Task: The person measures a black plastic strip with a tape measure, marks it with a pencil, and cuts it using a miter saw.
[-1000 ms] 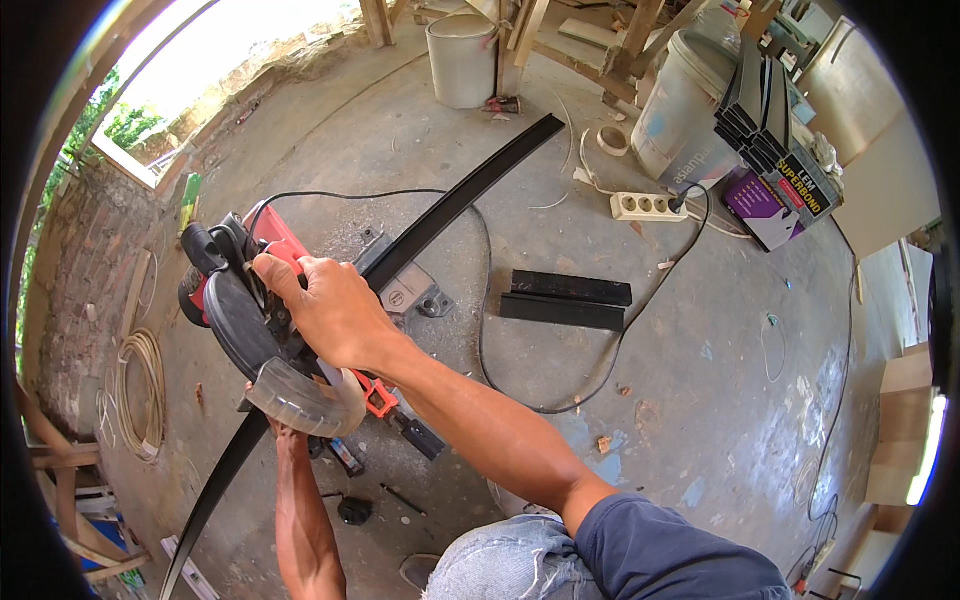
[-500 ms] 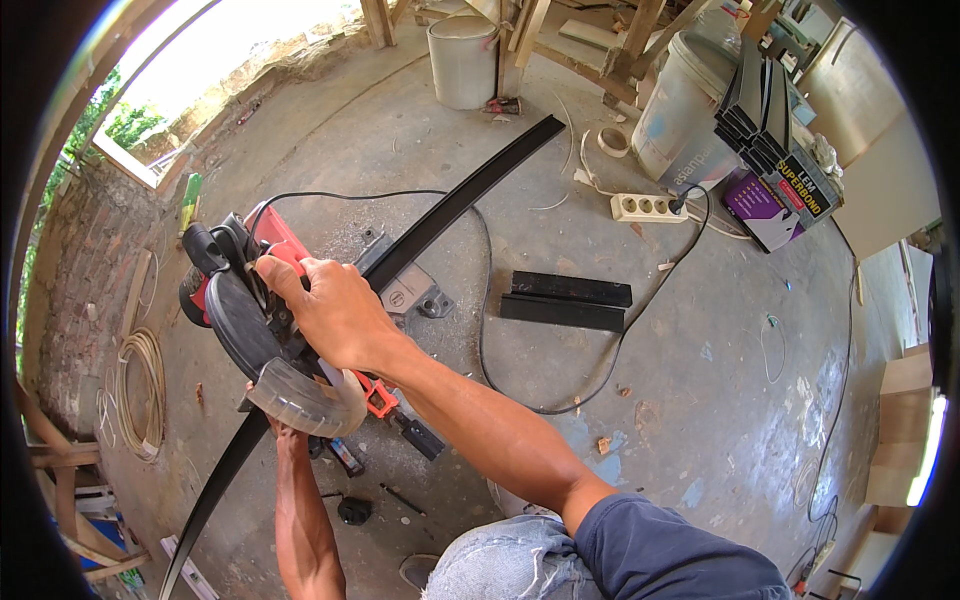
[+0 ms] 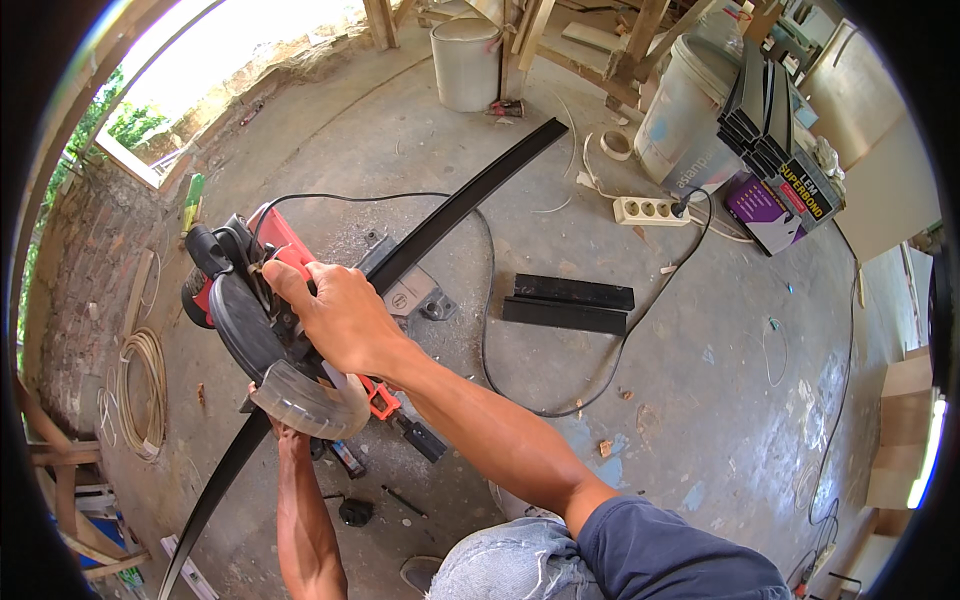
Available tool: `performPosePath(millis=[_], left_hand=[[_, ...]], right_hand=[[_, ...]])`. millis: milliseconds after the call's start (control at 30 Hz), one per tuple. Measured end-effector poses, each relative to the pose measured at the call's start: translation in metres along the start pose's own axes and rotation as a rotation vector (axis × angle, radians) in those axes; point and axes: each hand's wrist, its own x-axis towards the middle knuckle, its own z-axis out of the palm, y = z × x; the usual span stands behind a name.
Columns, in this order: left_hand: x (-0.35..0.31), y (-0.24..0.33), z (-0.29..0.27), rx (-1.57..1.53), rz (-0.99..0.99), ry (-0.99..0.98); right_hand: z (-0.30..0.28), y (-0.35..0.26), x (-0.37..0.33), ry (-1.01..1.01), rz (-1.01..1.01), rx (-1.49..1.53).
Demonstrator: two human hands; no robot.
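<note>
Head view: right hand (image 3: 345, 315) is wrapped round the red handle of a dark mitre saw (image 3: 238, 320) on the floor (image 3: 700, 330). Left hand (image 3: 288, 430) reaches beneath the clear guard (image 3: 315, 400), beside the near part of a long black strip (image 3: 462, 205); fingers hidden, grip cannot be told. Strip lies across the saw, long axis diagonal, lower left to upper right; far end sits between a white tin (image 3: 464, 70) and a large bucket (image 3: 680, 110), apart from both. Saw's guard end points toward the person. Markings: big yellow and smaller white lettering on a purple-and-black box (image 3: 758, 215); pale lettering on the bucket; small round emblem on the saw's metal base (image 3: 405, 297).
</note>
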Motion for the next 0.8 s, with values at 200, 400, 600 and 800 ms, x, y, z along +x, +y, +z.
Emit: performPosePath(millis=[200,400,600,800], left_hand=[[-0.002,-0.002,-0.002,-0.006,0.006,0.074],[0.002,-0.013,0.024,-0.1,0.015,0.137],[0.002,-0.014,0.029,-0.152,0.047,0.21],[0.001,-0.004,0.002,-0.087,0.039,0.189]], right_hand=[[-0.001,-0.002,-0.002,0.024,-0.018,-0.024],[-0.004,-0.001,-0.003,-0.011,-0.007,-0.031],[-0.002,0.002,-0.006,-0.003,-0.01,-0.007],[-0.009,-0.001,-0.01,-0.071,0.004,-0.033]])
